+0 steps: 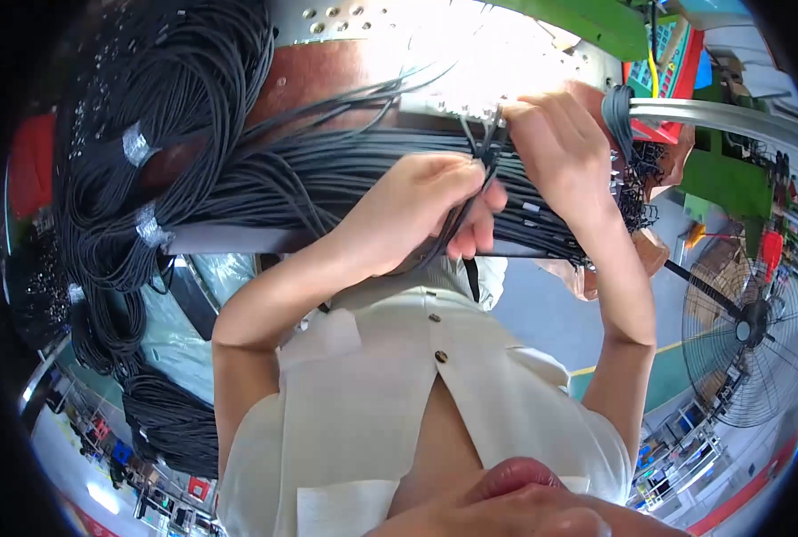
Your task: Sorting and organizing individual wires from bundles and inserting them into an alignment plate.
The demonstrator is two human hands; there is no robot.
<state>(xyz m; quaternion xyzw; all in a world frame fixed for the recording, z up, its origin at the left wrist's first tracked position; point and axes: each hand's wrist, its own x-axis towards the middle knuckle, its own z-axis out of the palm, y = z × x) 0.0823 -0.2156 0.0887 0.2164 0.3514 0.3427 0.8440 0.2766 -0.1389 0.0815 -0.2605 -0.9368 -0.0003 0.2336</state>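
My left hand (435, 192) is closed on a black cable (454, 217), thumb on top, with its curled fingers partly hidden behind the cable. Close by on the right, my right hand (560, 152) pinches the upper part of the same cable, near a dark connector-like piece (486, 154) between the hands. Exactly what the right fingertips grip is hard to see in the glare. Beneath both hands, a thick bundle of black cables (274, 183) lies across the work table (314, 76), its small dark ends fanning out past my right wrist.
Looped cable coils (211, 63) hang at the left, bound with silver tape (136, 145). A perforated metal plate (350, 20) lies at the far side. To the right are a metal rail (721, 111), a red crate (685, 85) and a large caged fan (751, 322).
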